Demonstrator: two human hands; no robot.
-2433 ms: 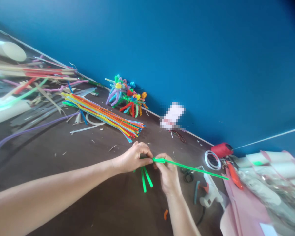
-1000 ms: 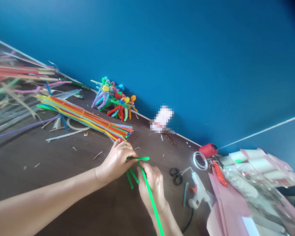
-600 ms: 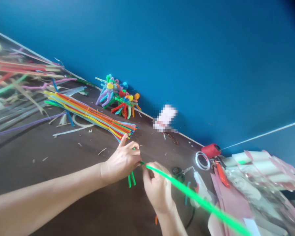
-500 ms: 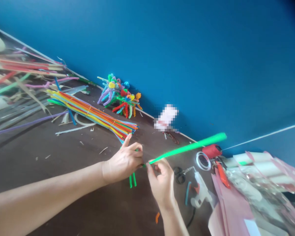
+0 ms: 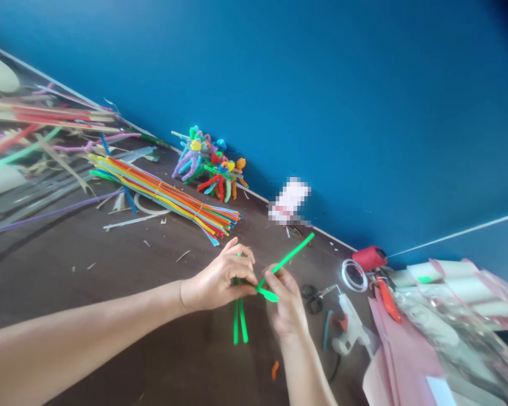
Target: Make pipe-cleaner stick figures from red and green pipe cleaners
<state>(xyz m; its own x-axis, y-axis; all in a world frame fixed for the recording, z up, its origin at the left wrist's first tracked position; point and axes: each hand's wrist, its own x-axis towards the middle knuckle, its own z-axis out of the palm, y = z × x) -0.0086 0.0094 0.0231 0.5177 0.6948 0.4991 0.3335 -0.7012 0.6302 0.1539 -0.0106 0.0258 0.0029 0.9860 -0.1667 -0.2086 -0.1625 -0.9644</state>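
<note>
Green pipe cleaners (image 5: 288,258) are pinched between my two hands above the dark table. My left hand (image 5: 224,274) is closed on them, thumb and forefinger together, and two green ends hang down below it. My right hand (image 5: 285,296) grips the same green stems just to the right. One long end slants up and right from its fingers, and a short bent part shows at the fingertips. Where the stems join is partly hidden by my fingers.
Behind my left hand lies a tied bundle of coloured pipe cleaners (image 5: 165,194). Small pipe-cleaner figures (image 5: 209,163) stand by the blue wall. To the right are scissors (image 5: 315,298), a glue gun (image 5: 350,327), tape roll (image 5: 354,276), red spool (image 5: 369,258) and pink sheets (image 5: 400,344).
The long green end, blurred and reaching far right before, now looks shorter and points more steeply upward. A bent green part has appeared at my right fingertips. Both hands stay close together.
</note>
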